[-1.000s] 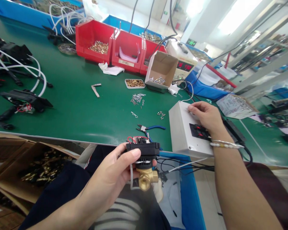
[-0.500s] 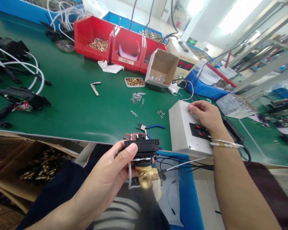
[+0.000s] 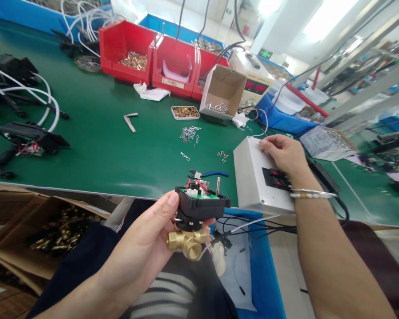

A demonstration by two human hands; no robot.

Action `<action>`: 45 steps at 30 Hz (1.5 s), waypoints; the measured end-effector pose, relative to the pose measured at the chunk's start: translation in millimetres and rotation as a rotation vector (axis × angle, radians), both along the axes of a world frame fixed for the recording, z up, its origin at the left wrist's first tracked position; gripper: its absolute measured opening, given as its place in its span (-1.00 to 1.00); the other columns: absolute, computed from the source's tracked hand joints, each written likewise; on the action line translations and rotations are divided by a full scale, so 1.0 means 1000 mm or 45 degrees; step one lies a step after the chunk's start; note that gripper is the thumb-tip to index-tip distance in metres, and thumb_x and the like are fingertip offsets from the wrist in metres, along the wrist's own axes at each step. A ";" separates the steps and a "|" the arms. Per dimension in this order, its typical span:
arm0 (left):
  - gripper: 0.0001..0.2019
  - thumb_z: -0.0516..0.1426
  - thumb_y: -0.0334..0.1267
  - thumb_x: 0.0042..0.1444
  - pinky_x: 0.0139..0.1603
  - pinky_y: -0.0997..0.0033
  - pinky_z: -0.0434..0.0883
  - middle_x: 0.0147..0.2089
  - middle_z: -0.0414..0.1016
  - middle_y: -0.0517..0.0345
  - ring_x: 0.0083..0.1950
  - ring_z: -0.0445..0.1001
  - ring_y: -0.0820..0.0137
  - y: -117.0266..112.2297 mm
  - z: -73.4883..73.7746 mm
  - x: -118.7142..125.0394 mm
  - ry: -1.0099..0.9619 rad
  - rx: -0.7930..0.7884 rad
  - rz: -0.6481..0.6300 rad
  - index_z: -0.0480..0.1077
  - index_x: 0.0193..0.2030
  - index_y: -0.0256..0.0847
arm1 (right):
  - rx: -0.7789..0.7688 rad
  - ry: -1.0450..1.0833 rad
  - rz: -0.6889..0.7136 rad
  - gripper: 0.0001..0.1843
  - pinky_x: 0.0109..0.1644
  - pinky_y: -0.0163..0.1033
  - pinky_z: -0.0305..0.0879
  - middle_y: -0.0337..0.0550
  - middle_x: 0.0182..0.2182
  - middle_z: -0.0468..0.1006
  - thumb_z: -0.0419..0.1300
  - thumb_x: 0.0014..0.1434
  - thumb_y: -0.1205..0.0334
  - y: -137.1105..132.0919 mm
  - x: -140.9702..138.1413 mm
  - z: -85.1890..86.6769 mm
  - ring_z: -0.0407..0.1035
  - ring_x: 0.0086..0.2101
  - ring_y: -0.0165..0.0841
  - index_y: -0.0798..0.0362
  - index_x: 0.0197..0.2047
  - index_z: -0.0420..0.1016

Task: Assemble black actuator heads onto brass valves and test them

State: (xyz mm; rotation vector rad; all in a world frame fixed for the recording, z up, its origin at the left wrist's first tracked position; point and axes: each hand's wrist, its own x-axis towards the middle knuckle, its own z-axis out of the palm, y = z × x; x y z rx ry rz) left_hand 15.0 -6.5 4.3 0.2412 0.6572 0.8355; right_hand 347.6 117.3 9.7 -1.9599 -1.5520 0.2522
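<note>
In the head view my left hand (image 3: pixel 153 239) grips a motorized brass valve (image 3: pixel 201 210) just off the bench edge. Its black housing is uncovered on top, baring a green circuit board with red wires, and brass ports hang below. A pale cable runs by the ports. My right hand (image 3: pixel 284 155) rests at the top of a light grey control box (image 3: pixel 252 181), thumb and fingertips pinched on a small part there, probably a switch or knob, mostly hidden. Black and red wire terminals (image 3: pixel 275 178) sit on the box face below that hand.
Blue-handled cutters (image 3: pixel 209 174) lie behind the valve. Farther back are loose clips (image 3: pixel 189 134), screws (image 3: pixel 223 156), a tin of brass parts (image 3: pixel 185 112), a cardboard box (image 3: pixel 224 91) and red bins (image 3: pixel 126 53). A blue crate (image 3: pixel 266 266) with cables stands below the edge.
My left hand has turned the valve, so the circuit board and more brass ports now show. My right hand stays at the box's top with almost no movement.
</note>
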 end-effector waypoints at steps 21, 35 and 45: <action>-0.72 0.15 -0.18 0.34 -0.15 0.42 0.65 -0.23 0.74 -0.07 -0.22 0.72 0.28 -0.002 0.004 -0.001 -0.073 -0.096 -0.065 0.66 -0.18 -0.28 | 0.014 0.035 -0.051 -0.53 -0.32 -0.21 0.18 -0.20 -0.61 0.42 0.14 0.23 -0.17 -0.007 -0.009 0.006 0.27 -0.51 -0.34 -0.01 -0.52 0.49; -0.71 0.17 -0.13 0.32 -0.14 0.37 0.65 -0.25 0.73 -0.05 -0.24 0.71 0.27 -0.003 0.003 -0.001 -0.097 -0.129 -0.054 0.65 -0.18 -0.30 | 0.016 0.024 -0.058 -0.50 -0.29 -0.20 0.22 -0.21 -0.62 0.39 0.13 0.23 -0.21 -0.007 -0.011 0.007 0.29 -0.50 -0.33 0.00 -0.53 0.48; -0.69 0.13 -0.15 0.36 -0.17 0.42 0.64 -0.24 0.73 -0.06 -0.23 0.72 0.28 0.001 0.003 0.001 -0.066 -0.096 -0.050 0.65 -0.18 -0.29 | 0.025 0.011 -0.037 -0.46 -0.32 -0.21 0.20 -0.19 -0.63 0.41 0.12 0.21 -0.27 -0.006 -0.007 0.005 0.28 -0.51 -0.33 0.00 -0.53 0.50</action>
